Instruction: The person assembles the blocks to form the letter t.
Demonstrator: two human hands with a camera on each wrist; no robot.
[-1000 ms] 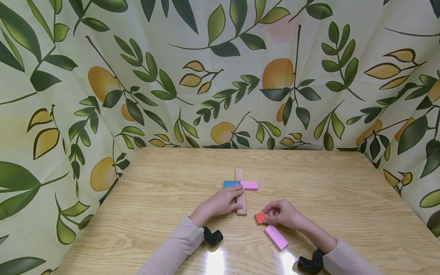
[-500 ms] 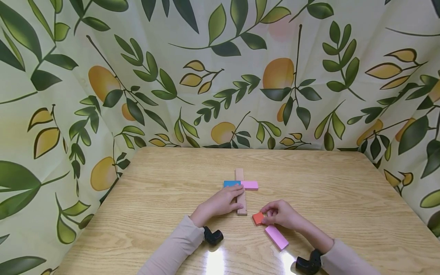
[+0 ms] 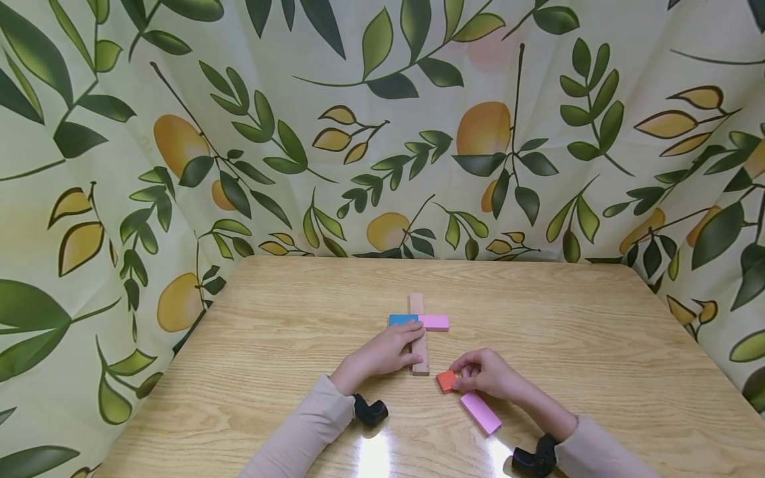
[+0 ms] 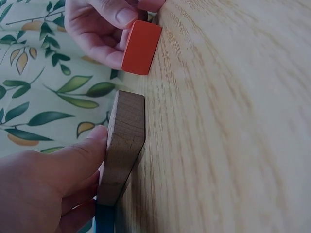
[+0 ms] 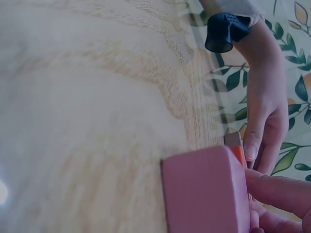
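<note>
On the table a cross of blocks lies flat: a light wooden block [image 3: 416, 303] at the top, a blue block [image 3: 403, 320] on the left, a pink block [image 3: 435, 322] on the right and a longer wooden block [image 3: 421, 358] below. My left hand [image 3: 384, 350] rests over its middle, fingertips where the blocks meet and thumb against the lower wooden block [image 4: 127, 136]. My right hand [image 3: 491, 375] pinches a small orange block [image 3: 445, 381] between thumb and fingers, to the right of the cross's lower end.
A loose pink block [image 3: 481, 413] lies slantwise just below my right hand and looms large in the right wrist view. Black wrist cameras [image 3: 370, 411] sit by both sleeves. A leaf-patterned curtain [image 3: 382, 166] hangs behind the wooden table [image 3: 287, 292].
My right hand has slid the orange block a short way left, toward the lower end of the cross. The left hand and the other blocks have kept their places.
</note>
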